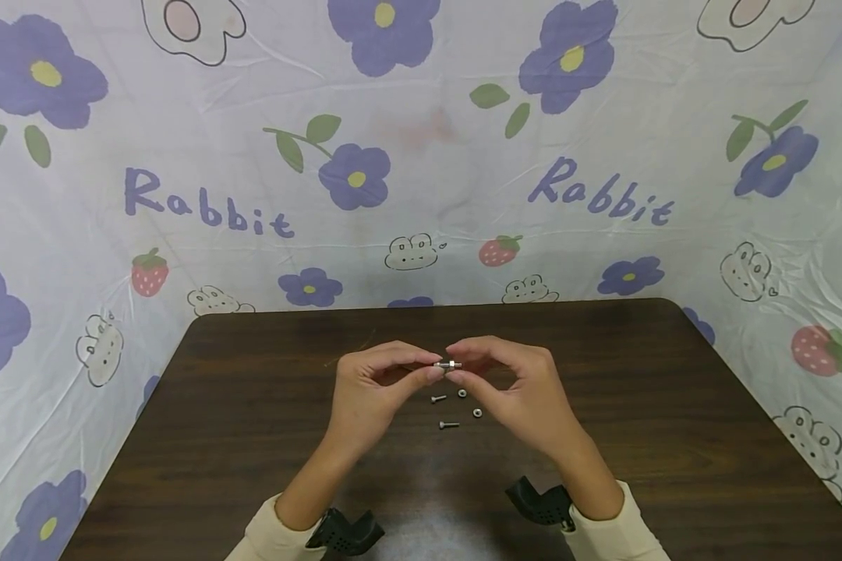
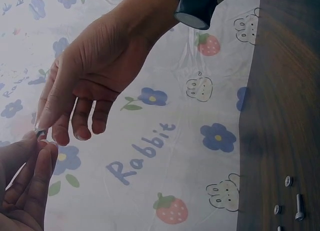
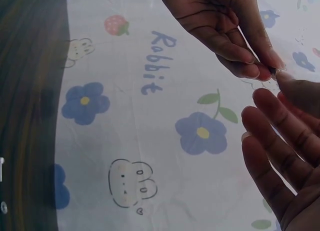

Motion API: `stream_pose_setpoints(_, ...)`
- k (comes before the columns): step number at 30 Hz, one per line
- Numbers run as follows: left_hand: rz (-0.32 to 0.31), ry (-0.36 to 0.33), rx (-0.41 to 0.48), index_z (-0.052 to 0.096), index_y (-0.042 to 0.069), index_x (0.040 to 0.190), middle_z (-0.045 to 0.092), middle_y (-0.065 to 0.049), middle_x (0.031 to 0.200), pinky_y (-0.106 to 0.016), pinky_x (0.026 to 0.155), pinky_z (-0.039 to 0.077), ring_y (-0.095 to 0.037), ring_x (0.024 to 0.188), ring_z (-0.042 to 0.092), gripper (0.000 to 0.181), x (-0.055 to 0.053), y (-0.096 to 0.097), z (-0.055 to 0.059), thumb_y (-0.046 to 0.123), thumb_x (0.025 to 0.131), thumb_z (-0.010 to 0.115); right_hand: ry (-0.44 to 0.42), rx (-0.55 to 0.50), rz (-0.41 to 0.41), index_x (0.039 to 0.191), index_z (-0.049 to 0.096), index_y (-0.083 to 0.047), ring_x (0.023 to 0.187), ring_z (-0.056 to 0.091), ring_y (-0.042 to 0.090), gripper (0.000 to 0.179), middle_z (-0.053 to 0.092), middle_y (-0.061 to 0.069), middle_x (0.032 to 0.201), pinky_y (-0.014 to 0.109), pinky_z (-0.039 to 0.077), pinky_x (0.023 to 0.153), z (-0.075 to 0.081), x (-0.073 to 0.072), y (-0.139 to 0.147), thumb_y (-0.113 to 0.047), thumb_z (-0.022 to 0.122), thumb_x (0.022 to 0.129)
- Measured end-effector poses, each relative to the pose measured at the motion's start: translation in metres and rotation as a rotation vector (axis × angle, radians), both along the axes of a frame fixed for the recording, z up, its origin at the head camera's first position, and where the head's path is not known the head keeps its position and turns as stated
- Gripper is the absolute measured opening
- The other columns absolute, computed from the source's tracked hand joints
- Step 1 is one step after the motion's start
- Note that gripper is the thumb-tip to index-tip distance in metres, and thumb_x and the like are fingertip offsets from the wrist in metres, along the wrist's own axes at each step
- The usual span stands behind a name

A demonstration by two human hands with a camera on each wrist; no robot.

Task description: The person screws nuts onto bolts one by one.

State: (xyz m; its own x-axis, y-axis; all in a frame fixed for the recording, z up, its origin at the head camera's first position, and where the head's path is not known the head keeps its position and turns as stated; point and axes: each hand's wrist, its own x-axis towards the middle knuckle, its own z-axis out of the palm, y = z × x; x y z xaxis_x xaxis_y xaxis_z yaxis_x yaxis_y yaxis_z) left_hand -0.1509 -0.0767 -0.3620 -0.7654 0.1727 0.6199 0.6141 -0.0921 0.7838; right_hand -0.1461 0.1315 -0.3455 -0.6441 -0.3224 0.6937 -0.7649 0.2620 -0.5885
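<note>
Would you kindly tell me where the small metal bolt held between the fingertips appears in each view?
Head: the bolt is just right of centre, below mid-height.
Left wrist: far left, slightly below mid-height, mostly hidden.
Right wrist: upper right, mostly hidden.
Shared landmark: the dark table (bottom, right side, left side respectively).
</note>
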Motion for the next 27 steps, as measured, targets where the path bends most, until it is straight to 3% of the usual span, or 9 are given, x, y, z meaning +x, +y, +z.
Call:
stream_pose_setpoints(6,-0.014,-0.003,0.005,0.079,0.001,0.098,0.076,-0.010,0.092,-0.037,0.071,0.063,-0.023,0.082,0.073,0.013,0.0003,-0.0001,-0.0002,-0.002,0.085,0.079,0.036,-0.011,0.008,0.101,0.076,-0.011,0.075,0.070,0.010,0.023,0.075,-0.001,0.094,0.027,0.060,0.067,0.0001,-0.0008,-0.0005,0.003,0.081,0.083)
stream_pose_setpoints(13,-0.037,0.004,0.003,0.079,0.001,0.098,0.076,-0.009,0.091,-0.038,0.070,0.063,-0.024,0.080,0.073,0.013,-0.0003,0.0005,-0.0008,-0.003,0.085,0.079,-0.008,0.008,0.015,0.095,0.076,-0.012,0.073,0.068,0.010,0.006,0.074,-0.004,0.087,0.026,0.058,0.066,-0.0003,-0.0004,-0.0010,-0.006,0.075,0.093)
stream_pose_setpoints(24,-0.038,-0.008,-0.002,0.079,0.002,0.097,0.075,-0.009,0.091,-0.036,0.070,0.063,-0.023,0.080,0.073,0.011,0.0009,0.0023,-0.0016,-0.001,0.086,0.079,-0.052,0.022,-0.002,0.077,0.072,-0.018,0.066,0.065,0.008,0.026,0.070,-0.009,0.073,0.027,0.055,0.061,-0.0006,0.0008,-0.0036,-0.003,0.066,0.098)
stream_pose_setpoints(27,-0.035,-0.010,-0.003,0.079,0.003,0.097,0.076,-0.009,0.091,-0.036,0.070,0.063,-0.023,0.080,0.072,0.011,0.0007,0.0027,-0.0017,-0.001,0.086,0.079,-0.058,0.015,-0.012,0.083,0.074,-0.017,0.067,0.067,0.010,0.023,0.071,-0.009,0.075,0.027,0.056,0.063,-0.0006,0.0002,-0.0034,-0.003,0.065,0.098)
